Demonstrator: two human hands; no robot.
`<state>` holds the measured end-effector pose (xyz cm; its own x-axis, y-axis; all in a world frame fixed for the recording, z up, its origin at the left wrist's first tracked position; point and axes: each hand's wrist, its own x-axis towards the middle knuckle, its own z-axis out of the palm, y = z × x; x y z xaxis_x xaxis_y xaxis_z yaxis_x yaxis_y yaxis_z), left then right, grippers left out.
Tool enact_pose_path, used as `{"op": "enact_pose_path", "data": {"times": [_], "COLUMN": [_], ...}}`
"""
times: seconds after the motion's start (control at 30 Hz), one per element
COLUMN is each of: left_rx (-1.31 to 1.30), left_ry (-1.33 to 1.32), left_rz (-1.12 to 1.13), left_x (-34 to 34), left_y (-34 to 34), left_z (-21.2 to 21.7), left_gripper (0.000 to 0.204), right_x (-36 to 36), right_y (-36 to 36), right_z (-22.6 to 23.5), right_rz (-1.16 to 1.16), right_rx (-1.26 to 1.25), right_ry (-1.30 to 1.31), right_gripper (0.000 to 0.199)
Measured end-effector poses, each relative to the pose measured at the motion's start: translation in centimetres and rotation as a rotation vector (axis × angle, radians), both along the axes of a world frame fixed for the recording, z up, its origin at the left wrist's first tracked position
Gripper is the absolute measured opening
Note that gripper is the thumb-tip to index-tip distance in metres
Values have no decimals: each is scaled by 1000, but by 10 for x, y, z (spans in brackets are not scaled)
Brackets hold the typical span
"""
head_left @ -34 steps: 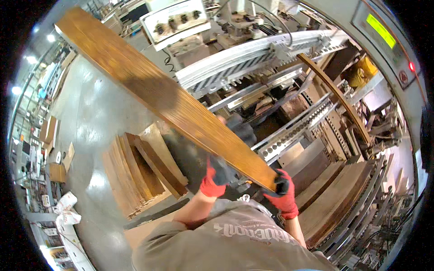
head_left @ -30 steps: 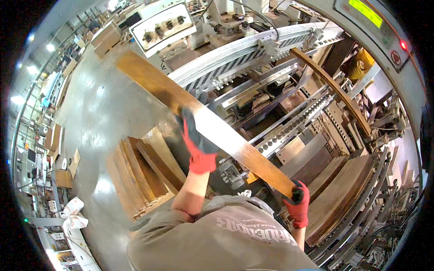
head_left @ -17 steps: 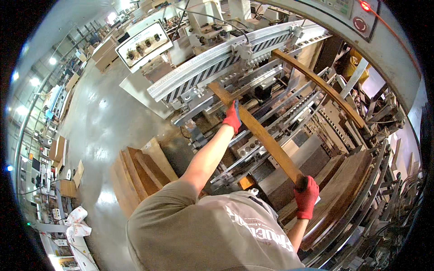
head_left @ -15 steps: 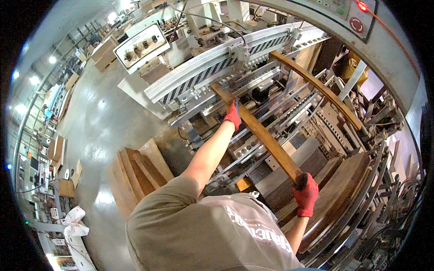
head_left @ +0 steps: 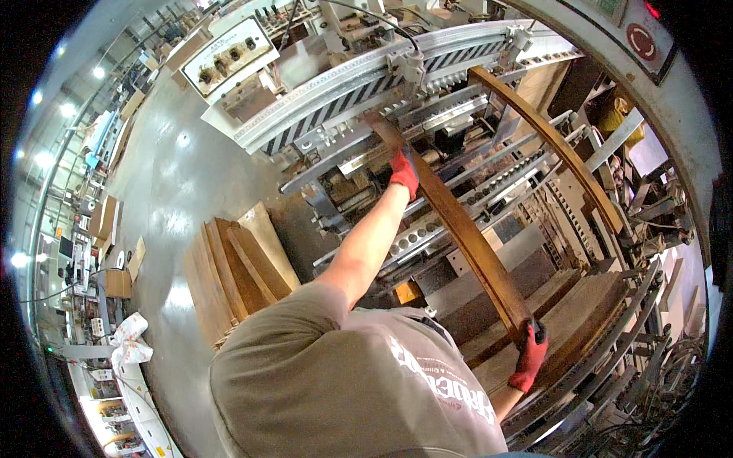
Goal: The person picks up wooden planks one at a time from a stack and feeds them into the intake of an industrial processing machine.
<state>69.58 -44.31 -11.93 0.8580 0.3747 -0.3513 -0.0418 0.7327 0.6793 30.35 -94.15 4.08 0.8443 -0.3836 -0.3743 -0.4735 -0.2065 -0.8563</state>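
Observation:
A long brown wooden board (head_left: 467,240) lies slantwise in front of me, over the metal rails of a machine. Toward its far end, my left hand (head_left: 405,172), in a red glove with dark fingertips, is closed around it. At the near end, my right hand (head_left: 530,356), gloved the same way, grips the board's tip. The board looks tilted, with a broad face and a lengthwise edge showing. Its far end reaches close to the machine's striped beam (head_left: 336,103). Farther right, a second, lighter brown board (head_left: 556,143) rests across the rails.
Brown boards lie stacked (head_left: 588,305) at the lower right, beside dark curved rails. Another stack of boards (head_left: 229,267) stands on the left by the grey floor (head_left: 164,191). A control panel with a red button (head_left: 641,41) overhangs the upper right.
Rolling in my hands, the board now shows more of its broad face. My right hand has shifted slightly down and right with the near end. The whole view has also shifted a little.

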Motion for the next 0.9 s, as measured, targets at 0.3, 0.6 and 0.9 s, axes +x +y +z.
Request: {"op": "enact_pose_path", "data": {"times": [0.3, 0.6, 0.9], "left_rx": [294, 414, 321], "left_ry": [337, 301, 254], "left_rz": [80, -106, -22], "left_x": [2, 6, -20], "left_y": [-1, 13, -41], "left_z": [81, 55, 103], "left_gripper": [58, 64, 54], "right_x": [10, -6, -14], "right_y": [64, 34, 43], "right_z": [18, 42, 48], "right_rz": [-125, 301, 221], "right_rx": [-390, -586, -809], "right_ry": [-59, 6, 8], "right_gripper": [57, 76, 66]}}
